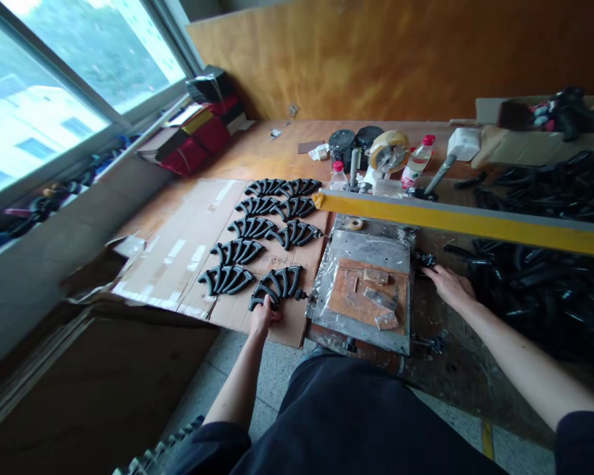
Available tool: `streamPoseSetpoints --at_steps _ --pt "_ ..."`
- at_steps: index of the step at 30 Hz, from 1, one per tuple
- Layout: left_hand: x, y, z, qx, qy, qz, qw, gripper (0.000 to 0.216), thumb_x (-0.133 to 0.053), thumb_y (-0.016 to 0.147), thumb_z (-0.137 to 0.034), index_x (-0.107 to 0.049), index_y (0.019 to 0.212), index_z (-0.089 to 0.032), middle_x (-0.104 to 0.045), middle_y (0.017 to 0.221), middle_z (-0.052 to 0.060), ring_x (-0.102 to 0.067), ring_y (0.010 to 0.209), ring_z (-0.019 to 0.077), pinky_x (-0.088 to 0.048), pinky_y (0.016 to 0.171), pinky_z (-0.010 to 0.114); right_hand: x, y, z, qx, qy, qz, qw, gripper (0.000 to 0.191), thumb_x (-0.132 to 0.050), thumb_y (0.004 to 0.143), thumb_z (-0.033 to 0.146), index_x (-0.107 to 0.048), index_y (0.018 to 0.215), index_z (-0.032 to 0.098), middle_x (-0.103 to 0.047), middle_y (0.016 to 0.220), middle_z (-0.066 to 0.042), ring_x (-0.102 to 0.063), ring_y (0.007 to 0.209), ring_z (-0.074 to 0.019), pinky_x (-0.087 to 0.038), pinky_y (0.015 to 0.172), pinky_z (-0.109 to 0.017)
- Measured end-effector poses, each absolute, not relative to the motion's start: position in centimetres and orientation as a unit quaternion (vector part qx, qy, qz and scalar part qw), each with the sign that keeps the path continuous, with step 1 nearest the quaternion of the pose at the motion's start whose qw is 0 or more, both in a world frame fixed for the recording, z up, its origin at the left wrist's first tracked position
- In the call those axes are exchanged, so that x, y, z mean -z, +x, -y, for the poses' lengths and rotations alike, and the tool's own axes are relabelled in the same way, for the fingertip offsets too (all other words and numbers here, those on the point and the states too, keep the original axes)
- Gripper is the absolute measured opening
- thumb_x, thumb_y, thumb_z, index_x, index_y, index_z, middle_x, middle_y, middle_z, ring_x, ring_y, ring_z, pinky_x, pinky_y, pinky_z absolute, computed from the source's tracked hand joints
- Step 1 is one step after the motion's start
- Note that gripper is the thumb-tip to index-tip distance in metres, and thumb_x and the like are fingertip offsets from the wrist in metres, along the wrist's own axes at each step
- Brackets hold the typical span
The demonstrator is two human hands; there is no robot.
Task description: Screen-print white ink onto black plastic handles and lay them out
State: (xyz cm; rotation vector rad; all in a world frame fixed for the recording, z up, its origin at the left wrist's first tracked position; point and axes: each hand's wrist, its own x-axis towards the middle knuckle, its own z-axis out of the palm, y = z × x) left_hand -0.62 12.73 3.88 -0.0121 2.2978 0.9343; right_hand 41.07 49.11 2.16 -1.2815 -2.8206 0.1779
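Observation:
My left hand (262,318) is closed on a black curved handle-shaped part (258,303) at the near end of a fanned row. More rows of the same black curved parts (250,227) lie on flattened cardboard (188,231). My right hand (453,288) reaches to a small dark cluster (424,257) beside the right edge of a metal plate (371,244). Its fingertips are pressed together there, and what they hold is hidden. A brown board (339,300) with several small blocks (380,300) rests on the plate between my hands.
A yellow-faced bar (455,214) crosses above the plate. A heap of black parts (539,284) covers the right side. Behind the bar stand dark jars (342,146), a tape roll (389,152) and a red-capped bottle (418,161). Large cardboard (99,376) stands at lower left.

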Motion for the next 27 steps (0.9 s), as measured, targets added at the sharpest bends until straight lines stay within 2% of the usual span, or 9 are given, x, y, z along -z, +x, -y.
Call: streamPoseSetpoints --at_steps 5,7,11,13,15,17,19,22,27 --pt "-4.7 -2.0 -12.9 -0.288 0.041 -0.898 0.331 0.058 -0.029 0.09 -0.063 -0.059 0.071 -0.017 -0.067 0.06 0.013 -0.067 0.055 0.0239 -0.052 0.05 0.031 -2.3 41.4 -47.5 0.036 -0.395 0.917 0.027 0.03 -0.043 0.085 0.02 -0.069 0.102 0.023 -0.057 0.118 -0.016 -0.052 0.109 -0.0328 -0.041 0.083 -0.044" --pt "-5.3 -2.0 -12.3 -0.261 0.065 -0.908 0.323 0.059 -0.03 0.088 -0.066 -0.059 0.07 -0.018 -0.064 0.053 0.01 -0.064 0.049 0.0226 -0.049 0.049 0.031 -2.8 41.8 -46.7 0.018 -0.408 0.911 0.054 0.024 -0.047 0.085 0.027 -0.065 0.1 0.021 -0.059 0.117 -0.016 -0.053 0.108 -0.0344 -0.041 0.084 -0.046" --pt "-6.9 -0.5 -13.0 -0.259 0.136 -0.916 0.274 0.049 -0.036 0.087 -0.063 -0.056 0.076 -0.02 -0.066 0.058 0.004 -0.062 0.051 0.0162 -0.046 0.052 0.025 -5.0 39.9 -43.1 -0.188 -0.458 0.853 0.165 0.035 -0.05 0.088 0.05 -0.053 0.108 0.021 -0.065 0.1 -0.011 -0.061 0.089 -0.0281 -0.047 0.073 -0.039" --pt "-8.5 0.7 -15.1 -0.309 0.19 -0.897 0.254 0.046 -0.038 0.088 -0.062 -0.056 0.077 -0.021 -0.066 0.061 0.001 -0.061 0.051 0.0139 -0.045 0.052 0.023 -6.5 37.2 -40.7 -0.29 -0.405 0.842 0.208 0.034 -0.053 0.087 0.052 -0.051 0.104 0.023 -0.066 0.098 -0.008 -0.063 0.087 -0.0238 -0.048 0.072 -0.034" --pt "-10.8 2.2 -18.3 -0.39 0.243 -0.853 0.249 0.045 -0.04 0.087 -0.062 -0.057 0.08 -0.02 -0.064 0.06 0.0 -0.057 0.048 0.0124 -0.043 0.049 0.022 -7.7 34.0 -38.6 -0.325 -0.33 0.863 0.199 0.024 -0.052 0.091 0.046 -0.052 0.095 0.023 -0.066 0.094 -0.005 -0.063 0.084 -0.0206 -0.048 0.072 -0.031" --pt "-13.9 3.7 -21.8 -0.475 0.288 -0.789 0.262 0.044 -0.044 0.086 -0.061 -0.058 0.086 -0.02 -0.062 0.059 -0.001 -0.054 0.046 0.011 -0.042 0.047 0.021 -8.4 31.2 -37.1 -0.271 -0.297 0.899 0.174 0.018 -0.05 0.093 0.039 -0.053 0.087 0.022 -0.066 0.092 -0.005 -0.063 0.082 -0.0201 -0.046 0.072 -0.03" --pt "-17.4 5.3 -25.0 -0.548 0.337 -0.714 0.277 0.043 -0.048 0.086 -0.06 -0.058 0.095 -0.019 -0.06 0.059 -0.002 -0.053 0.046 0.0097 -0.042 0.047 0.02 -8.6 29.3 -36.4 -0.166 -0.3 0.925 0.162 0.016 -0.05 0.094 0.034 -0.054 0.085 0.021 -0.065 0.093 -0.008 -0.062 0.085 -0.0218 -0.045 0.074 -0.031" --pt "-22.3 7.6 -28.5 -0.628 0.404 -0.602 0.282 0.048 -0.044 0.09 -0.059 -0.055 0.113 -0.019 -0.06 0.061 -0.003 -0.051 0.045 0.0076 -0.042 0.047 0.018 -8.6 28.3 -35.8 -0.049 -0.302 0.937 0.169 0.015 -0.051 0.094 0.031 -0.057 0.085 0.02 -0.064 0.092 -0.011 -0.06 0.091 -0.0252 -0.046 0.078 -0.034" --pt "-25.9 10.0 -29.1 -0.634 0.446 -0.523 0.355 0.06 -0.026 0.093 -0.064 -0.054 0.12 -0.017 -0.062 0.068 0.0 -0.053 0.047 0.008 -0.045 0.05 0.02 -9.5 30.4 -36.8 -0.027 -0.322 0.92 0.22 0.018 -0.053 0.092 0.027 -0.063 0.08 0.019 -0.068 0.083 -0.009 -0.061 0.085 -0.0237 -0.05 0.076 -0.033"
